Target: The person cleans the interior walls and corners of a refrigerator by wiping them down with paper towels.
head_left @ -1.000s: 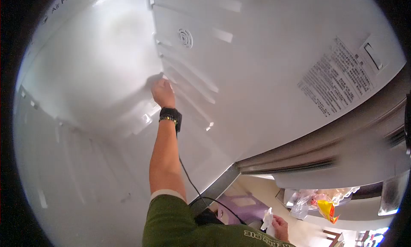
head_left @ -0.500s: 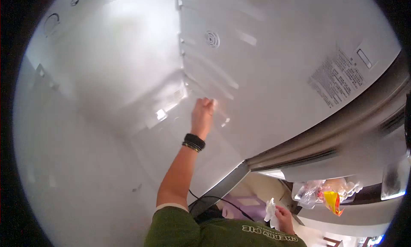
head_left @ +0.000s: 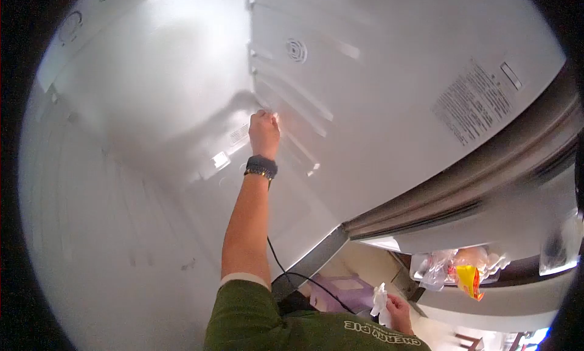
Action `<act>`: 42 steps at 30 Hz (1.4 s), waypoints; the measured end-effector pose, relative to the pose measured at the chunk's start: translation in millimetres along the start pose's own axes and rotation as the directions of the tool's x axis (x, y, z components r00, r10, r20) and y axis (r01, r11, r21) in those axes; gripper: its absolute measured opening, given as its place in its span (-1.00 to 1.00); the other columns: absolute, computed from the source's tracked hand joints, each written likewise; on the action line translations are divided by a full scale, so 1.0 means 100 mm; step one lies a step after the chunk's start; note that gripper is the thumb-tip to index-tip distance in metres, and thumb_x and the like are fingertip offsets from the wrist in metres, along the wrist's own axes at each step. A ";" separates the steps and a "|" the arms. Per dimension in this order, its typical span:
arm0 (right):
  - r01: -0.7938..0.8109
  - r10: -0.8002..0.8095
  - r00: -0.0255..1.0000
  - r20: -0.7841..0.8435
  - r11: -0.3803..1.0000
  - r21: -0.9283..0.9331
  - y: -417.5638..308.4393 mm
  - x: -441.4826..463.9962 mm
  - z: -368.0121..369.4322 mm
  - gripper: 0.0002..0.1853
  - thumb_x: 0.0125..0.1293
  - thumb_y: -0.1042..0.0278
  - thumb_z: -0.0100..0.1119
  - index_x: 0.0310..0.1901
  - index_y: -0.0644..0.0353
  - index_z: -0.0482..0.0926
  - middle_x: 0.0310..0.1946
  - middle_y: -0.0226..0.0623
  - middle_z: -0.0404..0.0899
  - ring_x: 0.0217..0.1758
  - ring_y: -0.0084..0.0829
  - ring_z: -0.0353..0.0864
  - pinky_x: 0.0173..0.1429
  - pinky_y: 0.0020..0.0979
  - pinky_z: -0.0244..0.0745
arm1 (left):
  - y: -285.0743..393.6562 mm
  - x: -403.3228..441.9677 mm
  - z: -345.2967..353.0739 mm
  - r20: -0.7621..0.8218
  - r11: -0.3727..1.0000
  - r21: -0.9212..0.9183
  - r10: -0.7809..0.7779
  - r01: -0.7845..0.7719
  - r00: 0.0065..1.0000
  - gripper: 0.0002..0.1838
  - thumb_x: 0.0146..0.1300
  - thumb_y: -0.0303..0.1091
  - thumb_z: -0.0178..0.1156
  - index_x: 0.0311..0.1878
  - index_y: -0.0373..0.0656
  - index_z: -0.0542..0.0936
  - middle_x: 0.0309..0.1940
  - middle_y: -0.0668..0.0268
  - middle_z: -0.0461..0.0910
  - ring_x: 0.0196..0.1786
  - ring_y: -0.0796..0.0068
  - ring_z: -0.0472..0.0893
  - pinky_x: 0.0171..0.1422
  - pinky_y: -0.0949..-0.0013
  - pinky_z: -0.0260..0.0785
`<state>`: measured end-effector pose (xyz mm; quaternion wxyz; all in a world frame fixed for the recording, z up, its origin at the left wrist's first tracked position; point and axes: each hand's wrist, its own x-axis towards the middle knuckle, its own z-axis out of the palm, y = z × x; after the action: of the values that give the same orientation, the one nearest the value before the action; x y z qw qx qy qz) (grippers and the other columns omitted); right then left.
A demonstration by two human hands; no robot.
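My left hand (head_left: 265, 134), with a dark band on its wrist, reaches deep inside a white refrigerator compartment (head_left: 365, 162). Its fingers are closed close to the ridged side wall, near the back corner. A small pale bit shows at the fingertips, too small to name. Low on the right, by my green shirt, my right hand (head_left: 398, 313) grips a crumpled white tissue (head_left: 380, 303). Part of that hand is hidden behind the shirt.
A round vent (head_left: 296, 50) and a printed label (head_left: 473, 101) mark the side wall. The open door's shelf (head_left: 420, 275) holds plastic bags and a yellow packet (head_left: 468, 281). A black cable (head_left: 316, 282) runs beside my left arm, above a purple object (head_left: 337, 290).
My left hand has moved up and left, deeper along the side wall toward the back corner. The right hand keeps hold of the tissue. The view has shifted slightly.
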<state>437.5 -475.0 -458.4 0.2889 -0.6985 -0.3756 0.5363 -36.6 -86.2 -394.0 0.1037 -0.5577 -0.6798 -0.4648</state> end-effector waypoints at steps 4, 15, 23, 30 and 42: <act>0.024 -0.025 1.000 -0.010 0.999 -0.040 0.21 -0.07 0.02 -0.67 0.21 0.38 0.10 0.00 0.31 0.53 -0.34 -0.34 0.57 -0.34 -0.60 0.49 -0.22 -0.52 0.42 | 0.21 -0.22 -0.21 0.226 0.993 -0.080 0.105 -0.089 0.968 -0.94 0.06 -0.50 0.11 -0.46 -0.24 0.56 -0.39 0.17 0.49 -0.20 0.14 0.48 -0.14 0.17 0.40; -0.045 0.050 0.998 -0.034 0.989 0.144 -0.07 -0.08 0.00 -0.66 0.20 0.40 0.14 0.01 0.33 0.51 -0.32 -0.30 0.59 -0.36 -0.58 0.51 -0.26 -0.53 0.43 | 0.01 -0.06 -0.09 0.032 0.998 -0.001 0.066 -0.066 0.997 -0.89 0.11 -0.46 0.11 -0.45 -0.28 0.56 -0.38 0.13 0.52 -0.28 0.10 0.51 -0.20 0.17 0.39; -0.042 0.036 0.997 0.066 0.995 0.095 0.03 0.03 0.12 -0.68 0.22 0.38 0.12 -0.01 0.31 0.53 -0.33 -0.36 0.57 -0.34 -0.60 0.48 -0.24 -0.54 0.41 | 0.46 -0.53 -0.30 0.167 0.961 -0.195 0.227 -0.194 0.959 -0.96 0.05 -0.51 0.14 -0.43 -0.22 0.57 -0.43 0.19 0.51 -0.26 0.16 0.50 -0.20 0.20 0.40; -0.012 0.015 0.999 -0.048 0.997 0.072 -0.13 -0.01 -0.01 -0.67 0.23 0.37 0.10 0.00 0.33 0.52 -0.28 -0.32 0.59 -0.29 -0.57 0.53 -0.19 -0.52 0.44 | -0.02 0.04 -0.02 -0.006 0.993 0.099 0.058 -0.057 0.998 -0.87 0.10 -0.40 0.09 -0.49 -0.20 0.57 -0.40 0.13 0.52 -0.23 0.09 0.49 -0.14 0.16 0.40; -0.037 0.039 0.999 -0.017 0.994 0.106 -0.11 0.01 0.11 -0.67 0.21 0.38 0.11 -0.02 0.35 0.53 -0.34 -0.37 0.55 -0.33 -0.61 0.45 -0.23 -0.57 0.38 | -0.12 -0.14 -0.02 0.147 0.994 -0.006 0.112 -0.112 0.983 -0.89 0.12 -0.43 0.10 -0.49 -0.20 0.56 -0.39 0.18 0.49 -0.18 0.14 0.49 -0.12 0.17 0.40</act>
<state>425.0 -467.9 -452.6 0.3188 -0.6943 -0.3304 0.5542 -42.5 -95.7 -408.4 0.0799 -0.6278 -0.6536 -0.4150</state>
